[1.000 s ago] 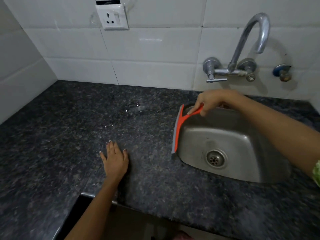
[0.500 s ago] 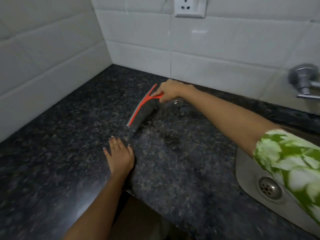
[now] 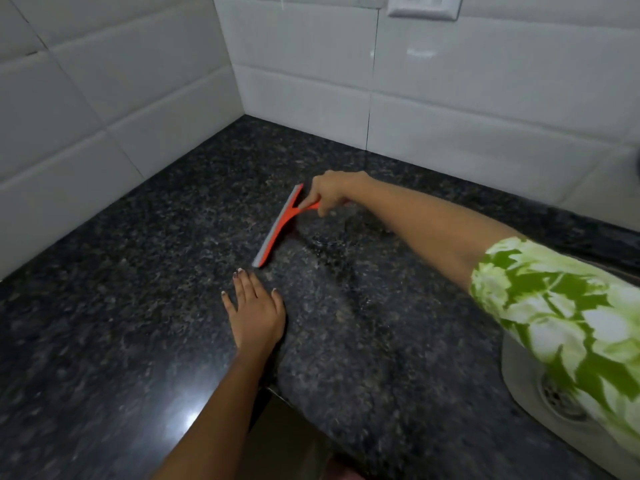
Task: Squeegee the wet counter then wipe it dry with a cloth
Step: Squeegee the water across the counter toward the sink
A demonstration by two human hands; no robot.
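An orange squeegee [image 3: 278, 226] with a grey rubber blade rests its edge on the dark speckled granite counter [image 3: 145, 271], blade running from far right to near left. My right hand [image 3: 332, 192] grips its short orange handle. A film of water glistens on the counter just right of the blade. My left hand [image 3: 254, 311] lies flat on the counter, fingers together and pointing away, its fingertips just short of the blade's near end. No cloth is in view.
White tiled walls [image 3: 450, 98] meet in a corner behind the counter, with a power socket [image 3: 424, 5] high up. A steel sink [image 3: 540, 386] with its drain shows at the right, partly behind my green patterned sleeve. The counter's front edge runs below my left forearm.
My right hand carried the squeegee from the sink's edge leftward across the counter and set it down near the corner. The view swung left. My left hand stayed flat.
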